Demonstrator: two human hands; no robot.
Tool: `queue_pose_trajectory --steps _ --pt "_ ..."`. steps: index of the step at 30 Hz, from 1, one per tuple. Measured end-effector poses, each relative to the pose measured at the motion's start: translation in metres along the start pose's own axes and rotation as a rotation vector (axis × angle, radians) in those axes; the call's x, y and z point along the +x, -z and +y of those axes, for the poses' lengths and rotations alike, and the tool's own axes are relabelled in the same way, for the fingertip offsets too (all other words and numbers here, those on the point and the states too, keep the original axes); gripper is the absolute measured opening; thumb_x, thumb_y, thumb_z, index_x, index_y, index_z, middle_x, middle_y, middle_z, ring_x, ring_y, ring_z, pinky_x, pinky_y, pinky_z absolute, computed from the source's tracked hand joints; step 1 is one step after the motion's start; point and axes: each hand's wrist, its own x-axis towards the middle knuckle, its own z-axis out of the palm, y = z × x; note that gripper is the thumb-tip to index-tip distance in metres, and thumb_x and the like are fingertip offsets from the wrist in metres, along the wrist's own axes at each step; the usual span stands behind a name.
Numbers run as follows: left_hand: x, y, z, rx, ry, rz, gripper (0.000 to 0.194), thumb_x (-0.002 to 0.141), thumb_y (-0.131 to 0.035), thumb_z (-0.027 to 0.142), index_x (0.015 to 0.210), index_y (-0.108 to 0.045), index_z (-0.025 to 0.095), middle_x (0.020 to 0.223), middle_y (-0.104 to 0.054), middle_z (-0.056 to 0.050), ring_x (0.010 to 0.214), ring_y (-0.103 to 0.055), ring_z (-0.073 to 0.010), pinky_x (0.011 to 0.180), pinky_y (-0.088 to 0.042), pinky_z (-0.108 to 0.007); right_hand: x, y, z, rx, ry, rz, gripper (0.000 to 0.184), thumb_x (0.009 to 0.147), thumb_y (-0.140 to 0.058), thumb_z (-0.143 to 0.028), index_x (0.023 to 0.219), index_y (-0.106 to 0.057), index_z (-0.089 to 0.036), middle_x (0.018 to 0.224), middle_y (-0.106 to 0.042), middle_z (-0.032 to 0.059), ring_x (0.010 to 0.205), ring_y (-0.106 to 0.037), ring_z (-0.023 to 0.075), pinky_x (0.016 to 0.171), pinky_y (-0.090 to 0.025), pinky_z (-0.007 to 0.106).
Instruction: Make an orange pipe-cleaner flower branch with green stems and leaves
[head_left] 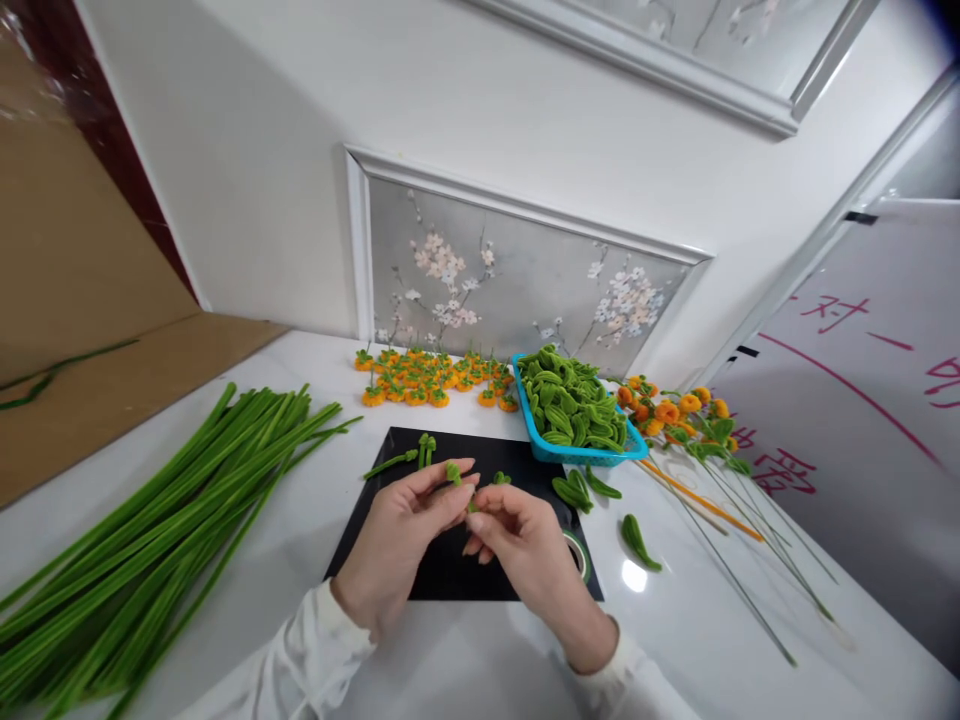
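My left hand (405, 535) and my right hand (525, 550) meet over a black mat (450, 570) on the white table. Both pinch a short bent green pipe cleaner piece (471, 484) between their fingertips; its curled ends stick up above the fingers. Another bent green piece (412, 455) lies on the mat's far edge, just beyond my left hand. A roll of green tape (579, 553) sits on the mat, partly hidden behind my right hand.
A large bundle of long green pipe cleaners (157, 530) lies at left. A blue basket (577, 452) holds folded green leaves, with loose leaves (637, 540) beside it. Small orange flower heads (427, 380) line the wall. Finished orange flower stems (697, 430) lie at right.
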Motion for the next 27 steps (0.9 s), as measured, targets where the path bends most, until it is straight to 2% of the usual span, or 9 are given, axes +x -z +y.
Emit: queue_pose_trajectory --steps 4,9,12,18,24,27 --pt "0.004 0.005 0.006 -0.016 -0.029 -0.041 0.023 0.072 -0.072 0.024 0.095 -0.071 0.022 0.100 -0.068 -0.003 0.097 -0.060 -0.0163 0.078 -0.048 -0.022 0.001 0.006 -0.002 0.262 -0.083 0.019 0.021 0.077 -0.068 -0.034 0.079 -0.061 -0.015 0.057 -0.059 -0.0023 0.048 -0.053 0.0068 0.048 -0.043 0.017" --pt "0.007 0.010 0.015 0.058 -0.097 -0.062 0.030 0.069 -0.075 0.023 0.099 -0.070 0.023 0.098 -0.069 -0.003 0.094 -0.061 -0.0163 0.079 -0.048 -0.024 -0.001 0.006 -0.002 0.504 -0.142 -0.025 0.019 0.076 -0.072 -0.031 0.079 -0.061 -0.015 0.063 -0.060 -0.0017 0.051 -0.054 0.0060 0.049 -0.043 0.016" --pt "0.008 0.013 0.017 0.140 -0.162 -0.086 0.028 0.068 -0.075 0.024 0.096 -0.071 0.023 0.093 -0.071 -0.002 0.087 -0.061 -0.0155 0.077 -0.048 -0.024 -0.003 0.002 -0.003 0.549 -0.173 -0.054 0.019 0.075 -0.073 -0.029 0.077 -0.061 -0.014 0.064 -0.061 -0.0012 0.050 -0.055 0.0060 0.047 -0.043 0.016" --pt "0.005 0.015 0.016 0.319 -0.252 -0.079 0.010 0.071 -0.071 0.024 0.080 -0.072 0.020 0.070 -0.067 0.002 0.066 -0.058 -0.0124 0.067 -0.049 -0.024 -0.006 -0.003 -0.005 0.546 -0.246 -0.135 0.020 0.076 -0.070 -0.030 0.076 -0.062 -0.012 0.059 -0.061 -0.0005 0.042 -0.052 0.0055 0.040 -0.040 0.015" --pt "0.003 0.014 0.016 0.307 -0.210 -0.132 0.009 0.075 -0.067 0.025 0.081 -0.071 0.018 0.067 -0.064 0.001 0.063 -0.057 -0.0123 0.065 -0.048 -0.024 -0.009 0.002 -0.005 0.580 -0.342 -0.333 0.021 0.076 -0.069 -0.030 0.072 -0.061 -0.011 0.046 -0.056 -0.0018 0.030 -0.043 0.0049 0.031 -0.028 0.015" --pt "0.001 0.013 0.016 0.249 -0.176 -0.182 0.011 0.077 -0.066 0.027 0.080 -0.070 0.017 0.064 -0.062 0.000 0.061 -0.056 -0.0128 0.063 -0.048 -0.025 -0.009 0.004 -0.007 0.631 -0.347 -0.380 0.021 0.076 -0.069 -0.030 0.071 -0.061 -0.011 0.042 -0.054 -0.0028 0.027 -0.037 0.0041 0.030 -0.026 0.015"
